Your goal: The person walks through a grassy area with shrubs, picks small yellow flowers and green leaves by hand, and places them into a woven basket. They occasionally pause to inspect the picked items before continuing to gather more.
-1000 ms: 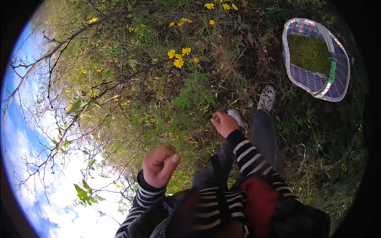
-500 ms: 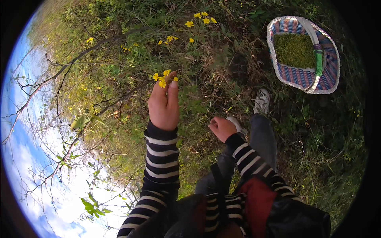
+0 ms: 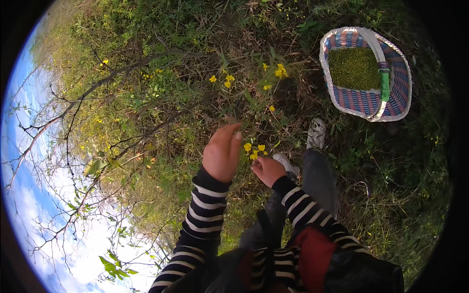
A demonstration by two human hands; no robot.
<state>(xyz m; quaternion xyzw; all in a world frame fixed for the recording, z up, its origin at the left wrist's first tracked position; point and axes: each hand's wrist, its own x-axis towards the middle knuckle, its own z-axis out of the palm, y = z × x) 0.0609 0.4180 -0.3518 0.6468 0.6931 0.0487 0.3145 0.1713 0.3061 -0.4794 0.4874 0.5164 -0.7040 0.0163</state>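
Observation:
My left hand [image 3: 223,152] is closed, thumb pressed against the fingers; what it pinches, if anything, is hidden among the stems. Just to its right, a small cluster of yellow flowers [image 3: 254,152] shows between my two hands. My right hand [image 3: 269,171] has its thumb and fingertips pinched together at the lower edge of that cluster. More yellow flowers [image 3: 280,71] stand on thin stems beyond both hands. At the far right a woven blue and pink basket [image 3: 400,83] with a white rim holds a mass of small yellowish-green buds [image 3: 353,68].
Bare, thin branches [image 3: 93,73] reach across the left side. Dry grass and low green plants cover the slope. My shoes [image 3: 316,134] and grey-trousered legs stand just right of my right hand. A red and black bag [image 3: 315,251] hangs at my front.
My left hand has come down and to the right, away from where it had yellow flowers at its fingertips. A yellow cluster now sits at my right hand, which has moved slightly.

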